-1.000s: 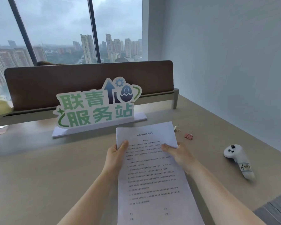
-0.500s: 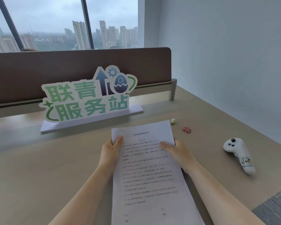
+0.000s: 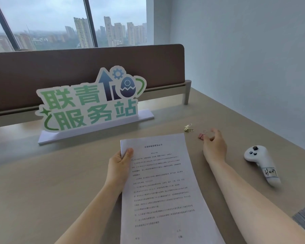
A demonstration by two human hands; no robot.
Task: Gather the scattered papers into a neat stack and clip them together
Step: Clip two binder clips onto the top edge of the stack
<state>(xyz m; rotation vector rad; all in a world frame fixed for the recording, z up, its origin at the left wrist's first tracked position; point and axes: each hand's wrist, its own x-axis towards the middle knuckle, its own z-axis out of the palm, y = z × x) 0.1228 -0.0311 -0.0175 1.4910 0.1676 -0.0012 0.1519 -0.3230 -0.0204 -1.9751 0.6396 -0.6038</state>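
The stack of papers (image 3: 158, 182) is already gathered and lies in front of the person, its long axis running away from the body toward the sign, a little tilted to the left at the far end. The left hand (image 3: 119, 166) grips it at the upper left corner, thumb on top of the first sheet and the other fingers under it. The right hand (image 3: 214, 147) holds nothing; its fingers are loosely spread and reach forward to the pink binder clip (image 3: 201, 135), which lies on the desk (image 3: 42, 182) just beyond the fingertips and to the right of the stack's far right corner. I cannot tell whether a finger touches the clip already. A second clip, the gold binder clip (image 3: 188, 128), lies a little farther and more to the left, just beside the top edge of the papers. So the right hand is clearly the nearer one to both clips, and I judge that the pink one is its goal. The sheets are thin white paper with printed text, smooth and flexible; the clips are small, hard metal with wire handles standing up. The desk surface is matte beige and flat. A white controller (image 3: 259, 164) rests well to the right, apart from the hand.
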